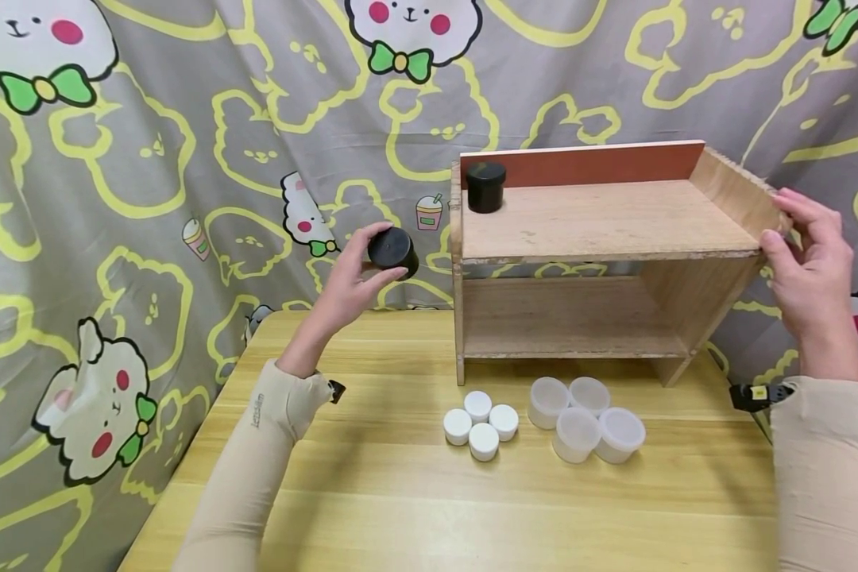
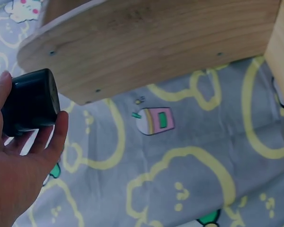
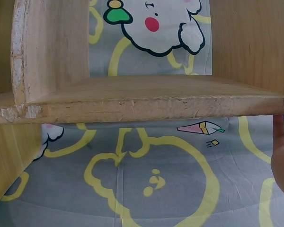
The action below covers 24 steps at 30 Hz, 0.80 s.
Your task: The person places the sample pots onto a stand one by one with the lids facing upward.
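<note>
My left hand holds a round black lidded jar between thumb and fingers, in the air left of a wooden two-tier shelf. In the left wrist view the jar is tilted on its side, near the shelf's side panel. A second black jar stands upright at the left end of the upper tier. My right hand grips the shelf's right side panel at the top, thumb in front. In the right wrist view, only part of that hand shows at the right edge, beside a board.
Several small white lidded jars stand clustered on the wooden table before the shelf. Right of them is a group of several translucent tubs. A patterned grey curtain hangs behind the table.
</note>
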Motion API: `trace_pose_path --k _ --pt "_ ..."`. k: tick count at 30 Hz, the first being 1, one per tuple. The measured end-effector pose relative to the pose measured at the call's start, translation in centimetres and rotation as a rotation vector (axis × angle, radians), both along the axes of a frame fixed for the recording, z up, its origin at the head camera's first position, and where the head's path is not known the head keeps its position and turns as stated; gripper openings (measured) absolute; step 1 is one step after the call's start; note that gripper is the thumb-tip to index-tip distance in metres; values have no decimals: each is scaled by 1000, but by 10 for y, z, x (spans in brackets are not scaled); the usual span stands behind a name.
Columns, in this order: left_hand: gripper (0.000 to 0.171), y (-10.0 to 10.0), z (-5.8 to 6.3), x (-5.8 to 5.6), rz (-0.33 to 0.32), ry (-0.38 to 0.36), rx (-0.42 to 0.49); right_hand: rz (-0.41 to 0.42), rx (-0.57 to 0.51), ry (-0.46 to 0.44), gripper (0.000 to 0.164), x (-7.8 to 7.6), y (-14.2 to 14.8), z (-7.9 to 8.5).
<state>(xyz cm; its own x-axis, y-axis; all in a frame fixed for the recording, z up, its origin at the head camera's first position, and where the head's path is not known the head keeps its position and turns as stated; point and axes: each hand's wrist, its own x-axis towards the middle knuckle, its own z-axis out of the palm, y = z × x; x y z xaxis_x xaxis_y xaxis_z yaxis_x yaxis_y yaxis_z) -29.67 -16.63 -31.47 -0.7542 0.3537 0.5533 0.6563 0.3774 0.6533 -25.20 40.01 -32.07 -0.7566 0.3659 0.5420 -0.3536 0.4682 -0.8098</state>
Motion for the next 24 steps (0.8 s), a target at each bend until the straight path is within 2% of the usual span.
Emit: trace_pose_path --k 8,13,16,22,24 --pt "66 18 27 -6 6 73 4 -2 3 19 50 -2 2 0" --pt "67 32 42 -9 17 90 27 -4 6 38 49 -4 3 0" --pt "66 41 51 -7 40 93 49 -1 1 26 50 -3 2 -1" --pt "64 61 75 9 54 91 71 -7 11 2 51 -1 2 -2" --pt "64 66 78 4 36 98 85 -10 11 5 50 -1 1 -1"
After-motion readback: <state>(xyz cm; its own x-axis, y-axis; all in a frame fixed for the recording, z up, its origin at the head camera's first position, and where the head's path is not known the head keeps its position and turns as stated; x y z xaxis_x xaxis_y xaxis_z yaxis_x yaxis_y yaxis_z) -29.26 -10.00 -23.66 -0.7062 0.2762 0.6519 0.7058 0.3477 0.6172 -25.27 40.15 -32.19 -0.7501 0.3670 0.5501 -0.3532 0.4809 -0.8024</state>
